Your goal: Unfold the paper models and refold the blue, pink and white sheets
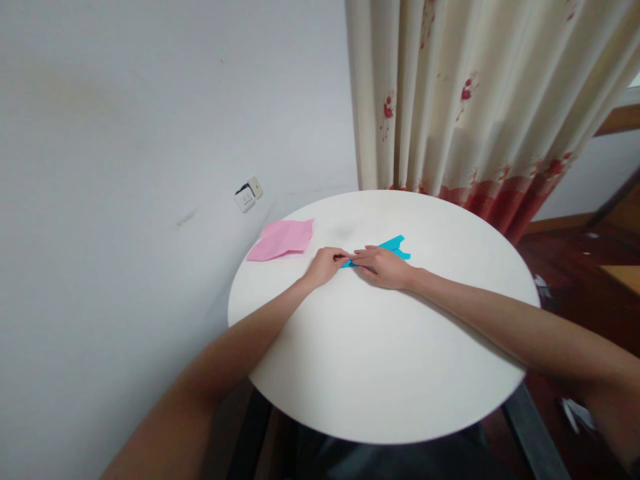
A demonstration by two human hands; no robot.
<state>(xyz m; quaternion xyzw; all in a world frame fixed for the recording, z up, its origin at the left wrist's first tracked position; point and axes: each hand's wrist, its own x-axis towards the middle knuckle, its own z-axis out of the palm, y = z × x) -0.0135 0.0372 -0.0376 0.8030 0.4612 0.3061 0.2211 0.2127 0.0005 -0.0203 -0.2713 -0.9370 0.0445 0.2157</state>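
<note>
Both hands meet over the blue folded paper [393, 248] near the middle of the round white table [380, 360]: left hand [327, 265] curled, fingertips pinching the paper's near tip, right hand [385, 267] flattened on top, pressing it down. Left of the blue paper, a pink sheet [283, 240] lies at the table's edge, well clear of both hands

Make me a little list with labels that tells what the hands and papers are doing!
Left hand: left hand pinches the near tip of the blue paper
Right hand: right hand lies flat on the blue paper, pressing it down
Blue paper: folded, on the round white table
Pink paper: pink paper lies untouched at the table's far left edge
Behind: flowered curtain, wall socket
</note>
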